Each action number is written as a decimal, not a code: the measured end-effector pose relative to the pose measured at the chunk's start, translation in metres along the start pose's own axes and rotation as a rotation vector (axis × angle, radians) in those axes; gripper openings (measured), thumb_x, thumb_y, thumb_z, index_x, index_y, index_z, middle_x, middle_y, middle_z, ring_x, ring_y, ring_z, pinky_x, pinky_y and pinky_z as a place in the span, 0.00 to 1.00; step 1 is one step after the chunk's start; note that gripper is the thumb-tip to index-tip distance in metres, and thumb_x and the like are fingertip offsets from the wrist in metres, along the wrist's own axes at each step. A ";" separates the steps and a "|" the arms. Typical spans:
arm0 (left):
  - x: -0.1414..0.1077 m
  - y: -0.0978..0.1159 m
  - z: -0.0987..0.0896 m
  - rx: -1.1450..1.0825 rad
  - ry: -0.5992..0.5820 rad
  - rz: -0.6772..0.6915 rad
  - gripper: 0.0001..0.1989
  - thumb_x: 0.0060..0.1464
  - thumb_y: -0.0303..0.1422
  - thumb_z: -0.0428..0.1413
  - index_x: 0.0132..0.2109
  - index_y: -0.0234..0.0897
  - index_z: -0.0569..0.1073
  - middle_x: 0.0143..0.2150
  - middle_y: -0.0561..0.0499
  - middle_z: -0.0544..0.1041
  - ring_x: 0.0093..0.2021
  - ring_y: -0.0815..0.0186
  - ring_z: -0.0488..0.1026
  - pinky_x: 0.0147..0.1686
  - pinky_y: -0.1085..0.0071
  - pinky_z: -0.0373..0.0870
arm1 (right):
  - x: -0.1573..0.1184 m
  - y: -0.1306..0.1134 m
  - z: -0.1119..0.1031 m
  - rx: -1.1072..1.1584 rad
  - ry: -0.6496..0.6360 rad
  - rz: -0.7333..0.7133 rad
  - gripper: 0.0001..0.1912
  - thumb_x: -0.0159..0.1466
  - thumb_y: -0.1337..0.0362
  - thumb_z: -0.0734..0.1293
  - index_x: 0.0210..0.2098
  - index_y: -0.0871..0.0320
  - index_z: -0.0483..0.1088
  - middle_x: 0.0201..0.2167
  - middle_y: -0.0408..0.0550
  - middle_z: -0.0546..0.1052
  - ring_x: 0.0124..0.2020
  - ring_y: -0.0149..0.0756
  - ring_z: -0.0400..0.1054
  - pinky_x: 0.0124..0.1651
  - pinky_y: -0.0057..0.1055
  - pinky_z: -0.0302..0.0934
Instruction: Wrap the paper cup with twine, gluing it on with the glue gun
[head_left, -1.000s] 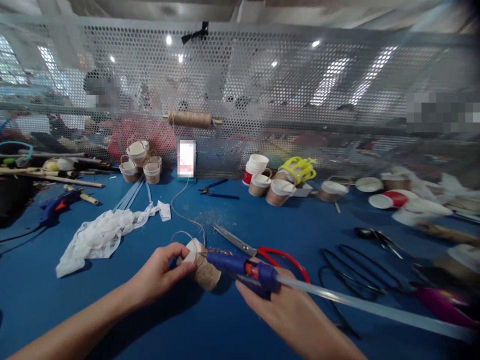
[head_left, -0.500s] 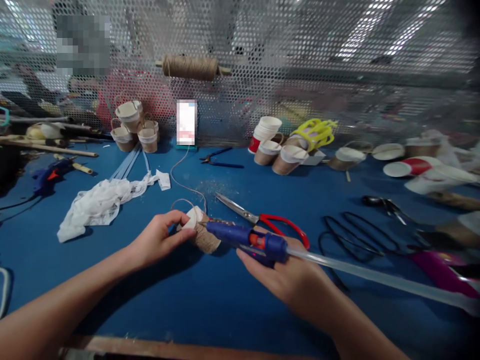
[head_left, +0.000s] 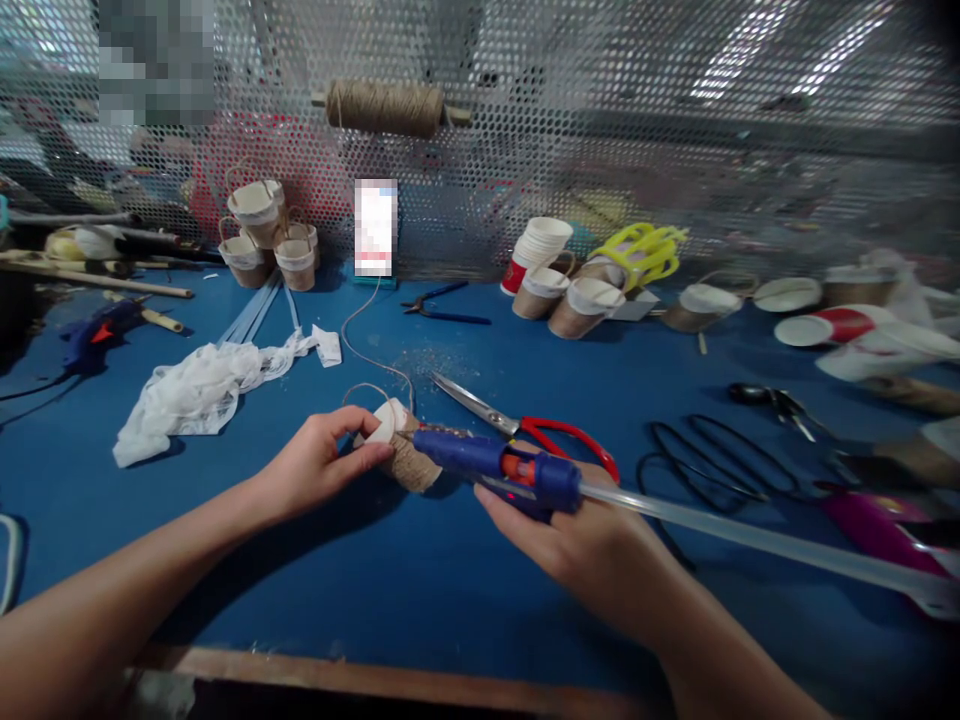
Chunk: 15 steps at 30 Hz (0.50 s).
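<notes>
Brown wrapping (head_left: 415,467) appears completed on the cup (head_left: 391,416), pinched over the tabletop (head_left: 337,590) by the fingers of the left hand (head_left: 311,465), but the twine (head_left: 372,363) is left trailing, seemingly uncut, while the glue gun (head_left: 461,453), clasped in the right hand's (head_left: 592,545) fingers, is held close.

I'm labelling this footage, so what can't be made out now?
- Bright screen: head view, pixelated.
- Grip of the glue gun: head view, behind the right hand.
- Rim of the cup: head view, partly behind the left hand.
- Purple tool: head view, cut by right edge.
</notes>
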<state>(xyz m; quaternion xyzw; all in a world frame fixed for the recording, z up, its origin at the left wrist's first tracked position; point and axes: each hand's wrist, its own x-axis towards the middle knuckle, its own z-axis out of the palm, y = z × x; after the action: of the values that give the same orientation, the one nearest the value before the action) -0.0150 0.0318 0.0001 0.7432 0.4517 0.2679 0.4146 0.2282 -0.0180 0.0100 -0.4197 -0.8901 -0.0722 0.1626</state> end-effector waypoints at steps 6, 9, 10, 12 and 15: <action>-0.001 0.001 0.000 0.003 0.009 0.012 0.10 0.52 0.36 0.51 0.31 0.33 0.69 0.29 0.51 0.71 0.30 0.67 0.65 0.32 0.72 0.61 | 0.007 -0.004 -0.008 -0.156 -0.027 -0.042 0.18 0.58 0.74 0.55 0.32 0.50 0.73 0.20 0.46 0.74 0.26 0.37 0.68 0.29 0.32 0.61; -0.001 0.000 -0.001 0.011 -0.007 0.035 0.09 0.53 0.35 0.51 0.31 0.33 0.69 0.30 0.50 0.72 0.31 0.67 0.66 0.33 0.72 0.62 | 0.006 -0.001 -0.010 -0.120 -0.058 -0.024 0.18 0.57 0.74 0.57 0.37 0.49 0.73 0.17 0.43 0.73 0.23 0.34 0.66 0.29 0.31 0.61; -0.001 0.000 -0.002 0.019 -0.019 0.046 0.09 0.53 0.35 0.50 0.31 0.33 0.69 0.31 0.50 0.72 0.32 0.67 0.67 0.34 0.72 0.62 | 0.005 0.001 -0.010 -0.131 -0.052 -0.046 0.19 0.57 0.75 0.56 0.39 0.49 0.72 0.16 0.43 0.72 0.22 0.34 0.66 0.29 0.31 0.60; 0.000 -0.002 -0.005 0.046 -0.049 0.070 0.08 0.53 0.34 0.50 0.32 0.33 0.69 0.33 0.49 0.72 0.34 0.66 0.67 0.36 0.71 0.63 | 0.004 0.004 -0.008 -0.193 -0.006 -0.109 0.22 0.55 0.77 0.55 0.40 0.50 0.72 0.15 0.43 0.71 0.20 0.34 0.65 0.29 0.32 0.59; 0.000 -0.005 -0.009 0.088 -0.092 0.109 0.08 0.54 0.34 0.49 0.34 0.33 0.68 0.34 0.49 0.72 0.35 0.66 0.67 0.37 0.71 0.63 | 0.006 0.004 -0.008 -0.369 0.090 -0.229 0.24 0.54 0.80 0.53 0.38 0.53 0.73 0.13 0.44 0.70 0.18 0.35 0.62 0.27 0.33 0.57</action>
<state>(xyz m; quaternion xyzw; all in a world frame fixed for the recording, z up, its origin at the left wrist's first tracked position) -0.0244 0.0370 0.0004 0.7956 0.4025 0.2353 0.3869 0.2296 -0.0134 0.0197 -0.3349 -0.8955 -0.2704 0.1134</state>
